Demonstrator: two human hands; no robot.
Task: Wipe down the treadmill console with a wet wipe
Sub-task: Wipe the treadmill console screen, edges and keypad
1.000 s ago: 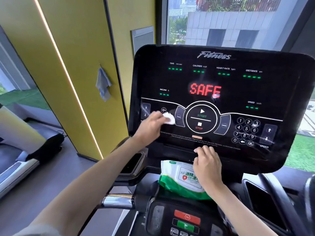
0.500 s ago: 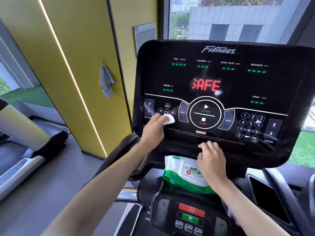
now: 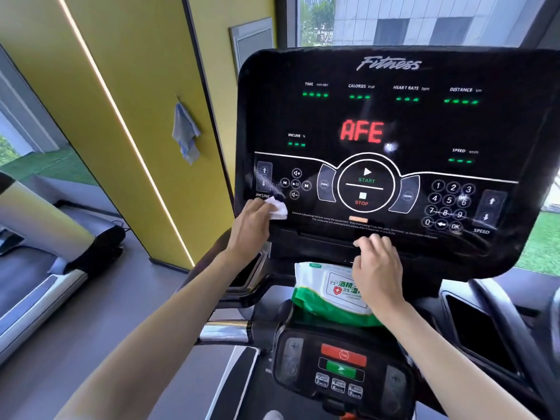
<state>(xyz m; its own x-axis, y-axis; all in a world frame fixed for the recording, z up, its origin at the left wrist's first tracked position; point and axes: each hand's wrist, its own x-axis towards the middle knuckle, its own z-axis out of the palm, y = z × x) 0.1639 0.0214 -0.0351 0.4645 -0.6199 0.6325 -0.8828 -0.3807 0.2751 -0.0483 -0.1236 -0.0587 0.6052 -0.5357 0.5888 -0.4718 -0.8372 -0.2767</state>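
The wet wipe point(image 3: 277, 208) juts from left hand point(image 3: 251, 222) grip, touching console point(image 3: 394, 116).

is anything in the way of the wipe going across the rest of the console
Nothing visible on the panel. The left hand holds the wet wipe against the console at its lower left corner. The right hand rests on the ledge beneath, and the wipe pack lies below that.
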